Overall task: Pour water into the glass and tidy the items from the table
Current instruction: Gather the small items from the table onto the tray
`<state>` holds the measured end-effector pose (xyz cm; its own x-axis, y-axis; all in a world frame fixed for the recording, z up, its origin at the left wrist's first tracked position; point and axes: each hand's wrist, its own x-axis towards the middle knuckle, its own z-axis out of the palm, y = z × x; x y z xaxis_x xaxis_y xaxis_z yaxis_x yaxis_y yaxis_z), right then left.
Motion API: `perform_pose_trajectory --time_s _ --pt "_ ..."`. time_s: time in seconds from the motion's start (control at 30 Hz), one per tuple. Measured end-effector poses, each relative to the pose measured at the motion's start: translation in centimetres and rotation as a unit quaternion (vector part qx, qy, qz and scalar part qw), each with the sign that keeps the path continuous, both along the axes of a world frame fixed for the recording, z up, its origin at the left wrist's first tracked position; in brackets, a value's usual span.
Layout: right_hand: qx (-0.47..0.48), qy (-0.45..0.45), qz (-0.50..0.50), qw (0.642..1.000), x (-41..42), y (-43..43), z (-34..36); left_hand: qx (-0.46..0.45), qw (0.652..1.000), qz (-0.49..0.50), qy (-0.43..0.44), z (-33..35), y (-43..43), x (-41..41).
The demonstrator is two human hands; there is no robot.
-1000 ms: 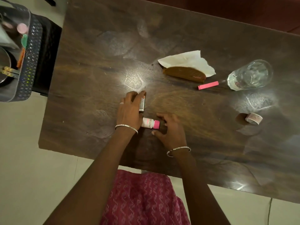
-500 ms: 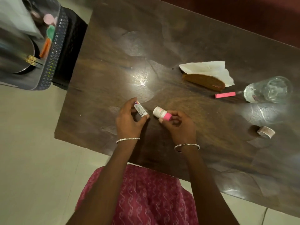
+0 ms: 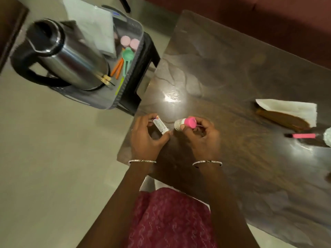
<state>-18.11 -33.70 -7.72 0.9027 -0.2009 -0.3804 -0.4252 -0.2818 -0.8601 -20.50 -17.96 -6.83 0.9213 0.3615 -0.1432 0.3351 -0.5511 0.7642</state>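
While both hovered above the counter point(image 3: 223, 72) near its left edge, the left grip point(image 3: 143, 138) pinched a small white box point(image 3: 160, 125) and the right grip point(image 3: 202, 138) curled round a pink-capped bottle point(image 3: 185, 123). The glass point(image 3: 328, 136) showed as a sliver at the frame's right edge, well apart; the tray point(image 3: 100, 102) stood just off the counter's left edge.

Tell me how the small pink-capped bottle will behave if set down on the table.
Probably light: the right hand holds the pink-capped bottle in its fingertips. Its round body would likely roll if laid sideways on the glossy table. It looks like stiff plastic, so a firm pinch should not crush it.
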Motion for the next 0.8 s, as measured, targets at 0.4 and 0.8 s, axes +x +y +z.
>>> perform_pose_trajectory --time_s 0.4,0.8 --pt "0.036 -0.027 0.090 0.995 5.7 16.0 1.5 0.143 0.983 0.116 0.020 -0.7 16.4 2.5" --pt "-0.203 -0.086 0.359 0.907 10.4 25.0 -2.4 0.334 0.921 0.097 0.175 -4.6 21.2 7.5"
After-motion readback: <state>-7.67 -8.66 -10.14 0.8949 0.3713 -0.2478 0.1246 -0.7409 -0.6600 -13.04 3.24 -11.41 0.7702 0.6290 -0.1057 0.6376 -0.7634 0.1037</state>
